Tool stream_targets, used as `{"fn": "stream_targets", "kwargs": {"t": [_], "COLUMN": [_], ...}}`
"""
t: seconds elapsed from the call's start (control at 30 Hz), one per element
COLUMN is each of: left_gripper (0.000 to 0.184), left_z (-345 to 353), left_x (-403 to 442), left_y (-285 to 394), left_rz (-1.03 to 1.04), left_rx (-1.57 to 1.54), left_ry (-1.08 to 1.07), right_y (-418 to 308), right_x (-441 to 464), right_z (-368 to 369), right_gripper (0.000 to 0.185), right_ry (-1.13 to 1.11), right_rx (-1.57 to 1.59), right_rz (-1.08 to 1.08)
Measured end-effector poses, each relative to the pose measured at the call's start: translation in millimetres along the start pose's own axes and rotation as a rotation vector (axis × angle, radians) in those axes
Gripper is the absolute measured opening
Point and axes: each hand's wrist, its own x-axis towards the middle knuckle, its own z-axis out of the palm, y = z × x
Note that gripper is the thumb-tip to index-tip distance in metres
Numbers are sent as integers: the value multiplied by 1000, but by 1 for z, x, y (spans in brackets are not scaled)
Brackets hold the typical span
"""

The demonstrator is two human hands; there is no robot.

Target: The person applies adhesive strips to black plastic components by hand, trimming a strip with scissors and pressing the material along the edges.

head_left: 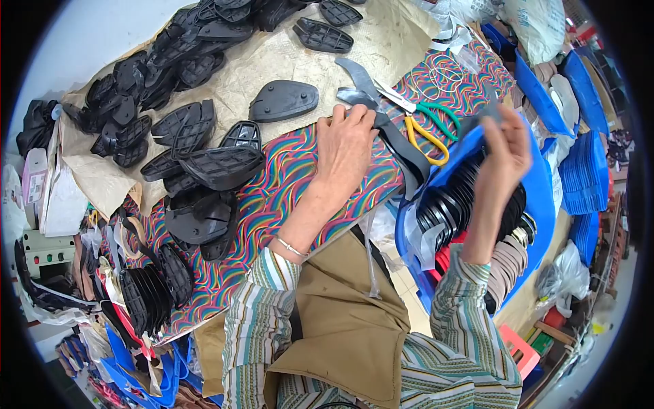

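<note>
My left hand rests on the patterned table cover with bent fingers pressed at the end of a black strap. That strap runs down to the right, over the table's edge. Just beyond the fingertips lie grey-black curved strap ends. My right hand is raised above a blue bin and smeared by motion. A blurred dark grey strip shows at its fingers, which look closed on it. Beside the straps lie scissors with green handles and a yellow-handled tool. A black sole piece lies left of them.
Black sole pieces are heaped at the far left on brown paper; more lie nearer. The bin holds black, red and beige bundles. Blue trays stand at the right, and a pink-red stool below.
</note>
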Motion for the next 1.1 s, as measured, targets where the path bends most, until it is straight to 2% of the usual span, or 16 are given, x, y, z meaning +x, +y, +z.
{"fn": "stream_targets", "kwargs": {"t": [0.13, 0.17, 0.23, 0.3, 0.37, 0.4, 0.43, 0.47, 0.5, 0.6, 0.63, 0.73, 0.9, 1.0, 1.03, 1.1], "left_gripper": [34, 34, 35, 35, 33, 33, 32, 31, 31, 26, 26, 23, 17, 11, 11, 7], "left_z": [-1, -1, -4, -14, -44, -64, -85, -96, -99, -102, -107, -122, -109, -114, -112, -107], "left_x": [3, 4, 3, -2, -10, -15, -21, -28, -34, -53, -58, -69, -79, -71, -69, -66], "left_y": [-4, -3, -3, -1, 17, 26, 36, 42, 41, 35, 35, 38, 21, 13, 8, -3], "left_rz": [-67, -66, -152, -207, -297, -303, -347, -386, -390, -258, -264, -496, -491, -679, -680, -576], "left_rx": [-104, -101, -276, -339, -924, -911, -1255, -1600, -1590, -1480, -1470, -1641, -1503, -1659, -1658, -1599], "left_ry": [50, 51, 75, 89, -81, -79, -161, -244, -239, 33, 44, 32, 161, 206, 204, 458], "right_y": [-61, -75, -98, -120, -126, -124, -120, -113, -105, -84, -80, -74, -68, -71, -70, -65], "right_x": [23, 21, 10, -17, -44, -56, -67, -74, -81, -109, -114, -124, -136, -134, -134, -134], "right_z": [-30, -39, -56, -37, -11, 0, 11, 23, 33, 48, 51, 59, 71, 71, 70, 62], "right_gripper": [36, 36, 38, 39, 40, 42, 44, 48, 52, 48, 48, 48, 42, 26, 26, 15], "right_ry": [143, 144, -130, -198, -268, -317, -367, -436, -505, -582, -593, -575, -640, -862, -860, -862], "right_rx": [-31, -27, 167, 174, 180, 33, -116, -70, -23, 163, 173, 252, 282, 468, 469, 368], "right_rz": [-287, -287, -294, -220, -141, -26, 88, 169, 249, 416, 419, 506, 559, 938, 939, 898]}}
